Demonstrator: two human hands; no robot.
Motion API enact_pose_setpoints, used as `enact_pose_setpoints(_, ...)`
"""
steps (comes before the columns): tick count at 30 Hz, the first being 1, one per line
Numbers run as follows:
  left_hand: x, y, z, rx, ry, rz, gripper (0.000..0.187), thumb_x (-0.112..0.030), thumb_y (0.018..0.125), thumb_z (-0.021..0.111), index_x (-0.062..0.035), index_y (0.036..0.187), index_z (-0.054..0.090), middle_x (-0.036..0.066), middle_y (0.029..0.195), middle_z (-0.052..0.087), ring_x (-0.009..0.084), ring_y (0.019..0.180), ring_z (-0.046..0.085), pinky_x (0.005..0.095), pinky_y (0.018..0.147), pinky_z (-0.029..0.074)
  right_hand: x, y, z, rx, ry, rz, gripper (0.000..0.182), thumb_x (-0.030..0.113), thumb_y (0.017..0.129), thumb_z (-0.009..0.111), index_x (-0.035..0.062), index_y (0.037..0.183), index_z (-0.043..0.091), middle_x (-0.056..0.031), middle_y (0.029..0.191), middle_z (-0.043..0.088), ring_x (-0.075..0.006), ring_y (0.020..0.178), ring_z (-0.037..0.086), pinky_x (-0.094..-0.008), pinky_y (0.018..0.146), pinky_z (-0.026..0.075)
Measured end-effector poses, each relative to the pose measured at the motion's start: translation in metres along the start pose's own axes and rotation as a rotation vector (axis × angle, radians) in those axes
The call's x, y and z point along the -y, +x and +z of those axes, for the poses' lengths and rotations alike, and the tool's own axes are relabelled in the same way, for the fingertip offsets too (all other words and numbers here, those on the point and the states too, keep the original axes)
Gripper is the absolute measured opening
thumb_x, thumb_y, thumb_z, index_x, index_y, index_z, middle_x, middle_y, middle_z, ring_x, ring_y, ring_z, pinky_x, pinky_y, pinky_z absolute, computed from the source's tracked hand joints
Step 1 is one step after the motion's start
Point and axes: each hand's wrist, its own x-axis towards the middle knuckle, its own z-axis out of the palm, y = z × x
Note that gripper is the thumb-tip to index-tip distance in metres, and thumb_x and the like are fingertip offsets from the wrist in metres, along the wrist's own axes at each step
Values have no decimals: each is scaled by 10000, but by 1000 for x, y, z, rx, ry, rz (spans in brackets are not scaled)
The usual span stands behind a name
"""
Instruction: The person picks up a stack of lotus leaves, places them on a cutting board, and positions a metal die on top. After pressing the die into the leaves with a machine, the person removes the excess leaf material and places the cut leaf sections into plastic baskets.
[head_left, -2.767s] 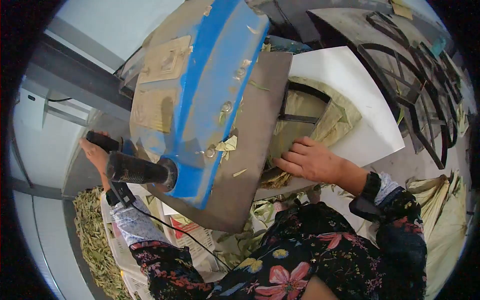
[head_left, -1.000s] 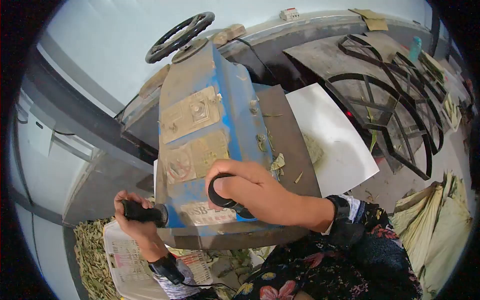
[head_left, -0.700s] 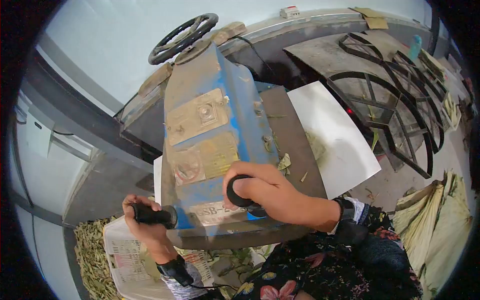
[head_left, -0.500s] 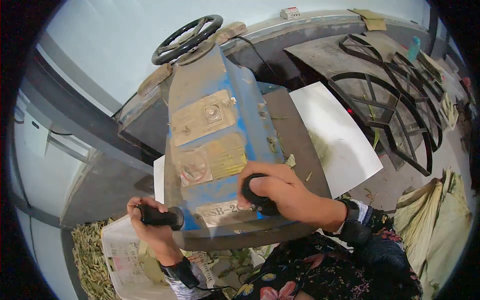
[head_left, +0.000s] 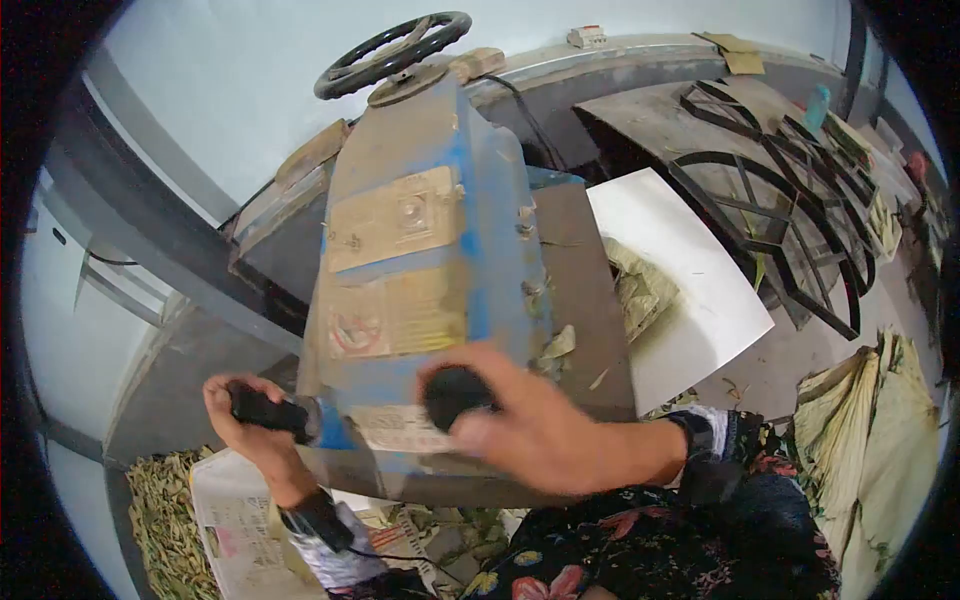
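A dusty blue machine head (head_left: 490, 260) with worn labels fills the middle of the view, above a broad dark plate (head_left: 590, 300). At its front left, my left hand (head_left: 245, 425) is wrapped round a black handle (head_left: 268, 410). My right hand (head_left: 540, 430), smeared by motion, has its thumb and fingers round a black knob (head_left: 455, 400) at the front of the head. Beside the plate, a bunch of dry greenish leaves (head_left: 640, 290) lies on a white board (head_left: 700, 290), partly covered by the plate.
A black handwheel (head_left: 395, 55) tops the machine. Black metal frames (head_left: 790, 210) lie at the right. Large pale dried leaves (head_left: 870, 430) hang lower right. A white basket (head_left: 235, 520) stands lower left beside a heap of leaf scraps (head_left: 165, 520).
Both hands and the front of the machine head have moved left, with the handles still gripped. More of the leaf bunch on the white board now shows.
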Motion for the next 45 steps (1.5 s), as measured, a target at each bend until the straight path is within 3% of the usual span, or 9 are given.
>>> enact_pose_setpoints(5, 5, 26, -53, -251, 419, -16, 378, -335, 923, 397, -39, 1145, 470, 104, 1010, 541, 199, 948, 534, 303, 854, 414, -42, 8, -32, 209, -746, -354, 592, 291, 845, 600, 24, 1322, 372, -215, 1320, 403, -345, 1245, 368, -411, 1028, 305)
enact_pose_setpoints(7, -5, -5, -29, -310, 569, 312, 503, -325, 925, 397, 1, 1307, 359, 133, 1237, 463, 230, 1164, 441, 319, 1001, 305, -88, 4, -94, -209, -1099, -363, 599, 268, 811, 636, -15, 1277, 388, -230, 1273, 445, -384, 1177, 430, -458, 985, 340)
enact_pose_setpoints(9, 1, -45, -21, -139, 517, 167, 567, -321, 916, 421, 21, 1347, 283, 166, 1310, 391, 248, 1221, 388, 334, 1032, 265, -130, -5, -164, -551, -1436, -97, 682, 382, 827, 604, -56, 1290, 362, -280, 1273, 415, -418, 1174, 419, -462, 993, 343)
enact_pose_setpoints(16, 13, -68, 19, 80, 1279, 449, 773, -313, 802, 619, 6, 1387, 228, 286, 1417, 203, 394, 1324, 227, 479, 1075, 179, -130, -9, -224, -526, -1161, 518, 813, 477, 796, 618, -133, 1258, 343, -373, 1241, 389, -459, 1129, 449, -450, 942, 400)
enact_pose_setpoints(19, 29, -120, 68, 910, 1159, 465, 593, -214, 716, 611, -45, 1265, 463, 214, 1276, 455, 387, 1240, 384, 488, 1031, 291, -121, -4, -220, -462, -1127, 620, 778, 439, 773, 656, -144, 1214, 388, -361, 1157, 471, -421, 1058, 517, -432, 889, 433)
enact_pose_setpoints(21, 60, -142, 90, 1060, 941, 565, 549, -132, 729, 567, -45, 1262, 470, 198, 1177, 519, 366, 1110, 485, 463, 934, 400, -120, -1, -220, -434, -1052, 633, 750, 406, 763, 679, -149, 1189, 411, -349, 1098, 519, -394, 1010, 557, -421, 858, 449)
enact_pose_setpoints(29, 89, -153, 97, 1113, 1039, 750, 528, -94, 758, 539, -54, 1278, 452, 216, 1034, 558, 344, 961, 544, 422, 776, 501, -146, -15, -231, -596, -196, 439, 610, 142, 733, 687, -137, 1199, 410, -226, 1021, 583, -238, 874, 596, -337, 741, 491)
enact_pose_setpoints(37, 102, -155, 89, 917, 994, 852, 464, -91, 728, 587, -20, 1179, 500, 167, 927, 593, 296, 848, 608, 389, 718, 527, -43, 36, -175, -492, -268, 38, 410, 58, 771, 628, -58, 1130, 467, -126, 977, 584, -177, 829, 594, -306, 741, 496)
enact_pose_setpoints(45, -15, -164, 32, 734, 1259, 299, 247, -69, 752, 567, -22, 993, 541, 158, 884, 560, 337, 755, 561, 398, 626, 480, -1, 52, -104, -217, -308, -133, 438, 122, 794, 642, -1, 1174, 462, -94, 1013, 576, -156, 897, 567, -284, 769, 472)
